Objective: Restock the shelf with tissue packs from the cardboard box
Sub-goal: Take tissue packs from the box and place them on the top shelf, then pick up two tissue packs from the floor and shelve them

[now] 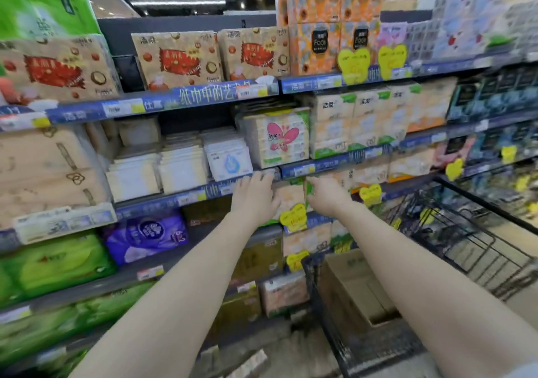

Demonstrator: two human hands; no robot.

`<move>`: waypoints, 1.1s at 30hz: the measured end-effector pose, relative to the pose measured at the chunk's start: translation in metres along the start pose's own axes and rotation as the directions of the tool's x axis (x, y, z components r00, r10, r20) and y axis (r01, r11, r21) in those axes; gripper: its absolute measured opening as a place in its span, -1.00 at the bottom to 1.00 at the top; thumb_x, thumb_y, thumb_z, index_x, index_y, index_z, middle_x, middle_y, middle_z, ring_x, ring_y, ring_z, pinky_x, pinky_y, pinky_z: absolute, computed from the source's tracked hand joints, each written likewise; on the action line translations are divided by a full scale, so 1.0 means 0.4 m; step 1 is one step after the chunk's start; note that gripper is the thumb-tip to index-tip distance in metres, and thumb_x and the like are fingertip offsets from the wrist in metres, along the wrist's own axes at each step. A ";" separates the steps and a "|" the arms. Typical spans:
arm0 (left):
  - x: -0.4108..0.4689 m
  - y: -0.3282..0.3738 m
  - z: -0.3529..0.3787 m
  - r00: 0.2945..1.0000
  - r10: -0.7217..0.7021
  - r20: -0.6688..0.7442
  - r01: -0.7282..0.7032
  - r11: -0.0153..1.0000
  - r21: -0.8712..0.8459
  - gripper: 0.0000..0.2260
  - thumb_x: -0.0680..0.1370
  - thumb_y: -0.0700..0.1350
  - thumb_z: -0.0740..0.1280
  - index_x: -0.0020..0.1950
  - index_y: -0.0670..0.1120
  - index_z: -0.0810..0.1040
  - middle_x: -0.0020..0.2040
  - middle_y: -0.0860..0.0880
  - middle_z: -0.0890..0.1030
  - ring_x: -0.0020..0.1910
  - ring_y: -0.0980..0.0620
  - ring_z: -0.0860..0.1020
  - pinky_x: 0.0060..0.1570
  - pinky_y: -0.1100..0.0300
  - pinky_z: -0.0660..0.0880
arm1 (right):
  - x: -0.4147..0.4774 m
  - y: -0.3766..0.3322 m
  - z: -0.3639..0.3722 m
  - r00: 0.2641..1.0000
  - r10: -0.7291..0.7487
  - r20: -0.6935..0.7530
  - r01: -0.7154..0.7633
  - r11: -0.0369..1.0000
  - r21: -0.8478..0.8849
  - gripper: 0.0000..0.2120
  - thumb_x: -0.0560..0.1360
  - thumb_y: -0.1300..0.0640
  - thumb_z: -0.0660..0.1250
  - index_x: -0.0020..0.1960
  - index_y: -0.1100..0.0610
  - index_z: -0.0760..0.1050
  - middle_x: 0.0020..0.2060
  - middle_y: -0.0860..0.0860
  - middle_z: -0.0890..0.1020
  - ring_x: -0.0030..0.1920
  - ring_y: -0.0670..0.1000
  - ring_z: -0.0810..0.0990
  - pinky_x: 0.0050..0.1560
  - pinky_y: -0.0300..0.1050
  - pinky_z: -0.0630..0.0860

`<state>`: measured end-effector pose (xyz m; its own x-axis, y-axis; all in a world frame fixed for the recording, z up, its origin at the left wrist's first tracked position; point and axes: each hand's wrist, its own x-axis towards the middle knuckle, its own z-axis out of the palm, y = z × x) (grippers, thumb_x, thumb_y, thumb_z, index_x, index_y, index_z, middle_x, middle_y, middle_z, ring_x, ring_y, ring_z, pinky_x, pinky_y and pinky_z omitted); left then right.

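A peach-and-white tissue pack [291, 195] with a green corner sits at the front of the third shelf [163, 203], just under the blue price rail. My left hand [254, 195] presses on its left side with fingers spread up over the rail. My right hand [326, 194] grips its right edge, fingers curled around the green corner. The pack is held between both hands. The open cardboard box [352, 287] lies in the shopping cart at the lower right; its inside looks mostly hollow and blurred.
The black wire shopping cart [465, 232] stands close against the shelving on the right. Shelves above and below are packed with tissue packs: red-brown ones [177, 57] on top, purple [145, 235] and green [58, 264] ones lower left. Yellow heart-shaped price tags [294, 217] hang off the rails.
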<state>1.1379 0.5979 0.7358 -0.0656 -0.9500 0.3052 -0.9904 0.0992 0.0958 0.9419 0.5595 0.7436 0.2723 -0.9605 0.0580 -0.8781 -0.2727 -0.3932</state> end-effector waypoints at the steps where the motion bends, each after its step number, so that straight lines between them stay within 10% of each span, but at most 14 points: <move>1: -0.026 -0.002 0.005 1.000 -0.011 0.013 0.011 1.000 0.013 -0.54 0.64 0.09 0.21 0.52 0.00 0.39 0.39 -0.10 0.49 0.32 -0.21 0.48 0.30 -0.08 0.39 | -0.024 0.000 0.016 1.000 0.011 0.011 -0.011 1.000 -0.024 -0.44 0.66 0.17 0.18 0.64 0.10 0.18 0.35 0.17 0.56 0.13 0.14 0.59 -0.29 -0.19 0.42; 5: -0.110 -0.020 0.024 0.997 -0.067 0.039 0.065 0.997 0.052 -0.58 0.67 0.04 0.17 0.51 -0.02 0.39 0.42 -0.11 0.49 0.33 -0.22 0.49 0.33 -0.08 0.38 | -0.078 0.001 0.086 0.999 0.044 0.018 -0.044 0.999 -0.033 -0.44 0.63 0.19 0.16 0.63 0.05 0.22 0.09 0.11 0.64 -0.22 0.09 0.60 -0.35 -0.07 0.56; 9: -0.156 -0.033 0.012 0.991 -0.131 0.036 0.127 0.987 0.093 -0.55 0.65 0.07 0.19 0.52 -0.04 0.38 0.43 -0.14 0.49 0.30 -0.25 0.51 0.31 -0.10 0.41 | -0.100 -0.017 0.124 0.998 0.019 0.052 -0.015 0.998 -0.067 -0.44 0.64 0.16 0.20 0.62 0.02 0.22 0.36 0.14 0.57 -0.07 0.15 0.66 -0.26 -0.02 0.62; 33: -0.609 -0.182 0.190 0.797 -0.555 0.239 0.551 0.830 0.091 -0.54 0.62 0.08 0.23 0.51 0.00 0.37 0.34 -0.13 0.53 0.28 -0.23 0.52 0.30 -0.06 0.41 | -0.224 -0.141 0.483 0.897 -0.201 0.393 0.221 0.975 -0.005 -0.46 0.63 0.07 0.26 0.60 0.09 0.29 0.50 0.09 0.44 0.45 0.14 0.46 0.35 0.06 0.50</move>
<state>1.2168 0.7997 0.5823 0.4681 -0.8829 -0.0368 -0.8691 -0.4675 0.1616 1.0429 0.6719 0.5832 0.5759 -0.7847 -0.2293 -0.7980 -0.4787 -0.3660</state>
